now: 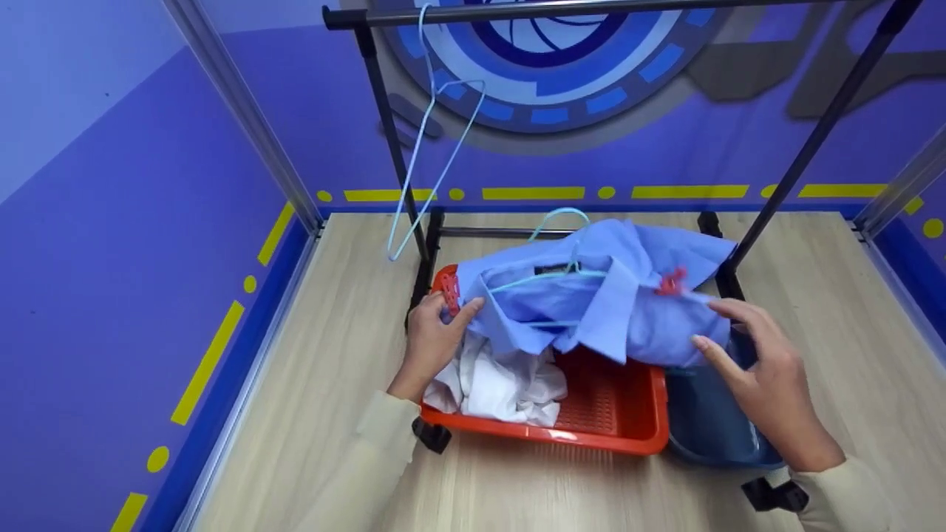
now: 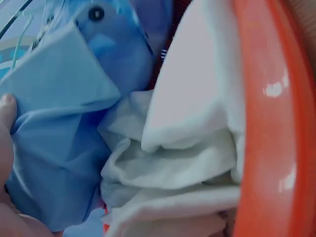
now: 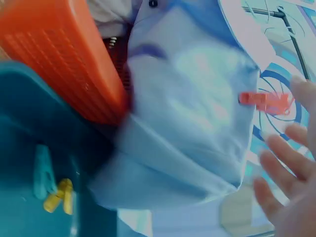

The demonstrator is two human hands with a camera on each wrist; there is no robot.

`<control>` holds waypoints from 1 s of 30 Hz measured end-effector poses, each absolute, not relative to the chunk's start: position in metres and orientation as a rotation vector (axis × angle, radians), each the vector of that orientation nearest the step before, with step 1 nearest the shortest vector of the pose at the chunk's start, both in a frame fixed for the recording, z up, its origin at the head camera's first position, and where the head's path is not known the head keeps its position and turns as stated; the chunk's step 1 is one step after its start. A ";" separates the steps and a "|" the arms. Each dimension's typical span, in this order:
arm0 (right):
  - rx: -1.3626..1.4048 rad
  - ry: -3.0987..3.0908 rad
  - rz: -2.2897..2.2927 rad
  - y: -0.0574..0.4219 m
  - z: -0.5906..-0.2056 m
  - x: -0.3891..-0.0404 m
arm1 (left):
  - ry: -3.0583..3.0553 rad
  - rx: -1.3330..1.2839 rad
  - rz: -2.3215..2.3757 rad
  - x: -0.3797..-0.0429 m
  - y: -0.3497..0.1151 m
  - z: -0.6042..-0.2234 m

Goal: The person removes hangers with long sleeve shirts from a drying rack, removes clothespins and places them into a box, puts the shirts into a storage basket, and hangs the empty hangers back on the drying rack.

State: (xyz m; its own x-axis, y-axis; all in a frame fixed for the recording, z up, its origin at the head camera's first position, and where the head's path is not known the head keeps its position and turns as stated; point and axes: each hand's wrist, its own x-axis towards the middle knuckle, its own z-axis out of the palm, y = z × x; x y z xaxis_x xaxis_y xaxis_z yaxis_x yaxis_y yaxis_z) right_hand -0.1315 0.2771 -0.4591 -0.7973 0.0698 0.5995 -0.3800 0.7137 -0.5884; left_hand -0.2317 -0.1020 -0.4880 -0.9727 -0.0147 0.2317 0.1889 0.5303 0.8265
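A blue collared shirt [image 1: 672, 329] hangs on a light-blue hanger [image 1: 565, 214] above a red basket [image 1: 643, 436]. My left hand [image 1: 436, 336] pinches the shirt at its left shoulder, thumb on the front, beside a red clothespin [image 1: 449, 290]. Another red clothespin [image 3: 266, 101] is clipped on the right shoulder. My right hand [image 1: 772, 377] is spread beside that shoulder; in the right wrist view its fingers [image 3: 284, 158] stand apart from the cloth. White cloth [image 1: 502, 384] lies crumpled in the basket, below the shirt.
A dark blue tub [image 1: 717, 428] stands right of the basket, with a teal clothespin [image 3: 44, 170] and a yellow clothespin [image 3: 60, 196] inside. Behind is a black clothes rack [image 1: 591, 9], with a bare hanger [image 1: 425, 148] on its bar at the left.
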 end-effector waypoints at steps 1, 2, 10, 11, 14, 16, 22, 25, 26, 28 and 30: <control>0.196 -2.258 0.983 0.277 -0.462 -0.130 | -2.549 -0.123 -1.435 -0.232 -0.102 -0.488; 0.161 -2.199 0.988 0.276 -0.466 -0.129 | -2.538 -0.095 -1.453 -0.232 -0.102 -0.488; -0.109 -2.184 1.087 0.257 -0.490 -0.114 | -2.479 0.037 -1.586 -0.235 -0.103 -0.483; -0.145 -2.235 1.105 0.254 -0.493 -0.113 | -2.485 0.057 -1.589 -0.235 -0.103 -0.482; -0.251 -2.425 1.169 0.245 -0.502 -0.111 | -2.502 0.121 -1.611 -0.234 -0.102 -0.478; -0.291 -2.540 1.242 0.240 -0.507 -0.111 | -2.512 0.155 -1.627 -0.234 -0.102 -0.476; -0.357 -2.698 1.497 0.226 -0.520 -0.115 | -2.494 0.189 -1.616 -0.232 -0.103 -0.471; -0.368 -2.741 1.530 0.221 -0.526 -0.119 | -2.481 0.181 -1.586 -0.232 -0.104 -0.469; -0.365 -2.748 1.528 0.219 -0.528 -0.120 | -2.475 0.181 -1.578 -0.232 -0.105 -0.468; -0.360 -2.737 1.513 0.216 -0.532 -0.122 | -2.467 0.178 -1.564 -0.232 -0.106 -0.467; -0.350 -2.691 1.485 0.214 -0.536 -0.124 | -2.448 0.165 -1.526 -0.232 -0.108 -0.465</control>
